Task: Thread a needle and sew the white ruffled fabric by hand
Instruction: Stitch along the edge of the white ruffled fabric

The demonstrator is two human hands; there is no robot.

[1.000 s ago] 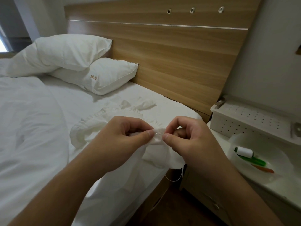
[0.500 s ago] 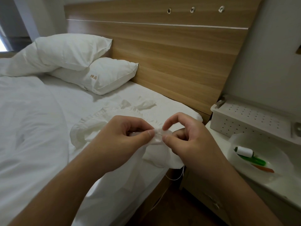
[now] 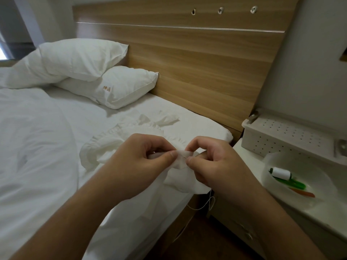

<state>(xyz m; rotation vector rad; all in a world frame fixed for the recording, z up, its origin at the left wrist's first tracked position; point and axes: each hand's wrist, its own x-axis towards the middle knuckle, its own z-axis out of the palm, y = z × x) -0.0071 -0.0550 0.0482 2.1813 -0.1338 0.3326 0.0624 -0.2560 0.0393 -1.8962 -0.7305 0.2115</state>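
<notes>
The white ruffled fabric (image 3: pixel 120 145) is lying bunched on the bed's edge, one fold lifting up off it. The needle (image 3: pixel 185 157) is showing only as a thin dark sliver at that fold. White thread (image 3: pixel 203 206) is dangling looped beneath.

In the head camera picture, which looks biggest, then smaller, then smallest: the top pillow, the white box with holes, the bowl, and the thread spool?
1. Top pillow, clearly the largest.
2. Box and bowl: they look about alike, and the bowl is nearer the camera, so no ranking between them.
3. Spool, the smallest, lying in the bowl.
</notes>
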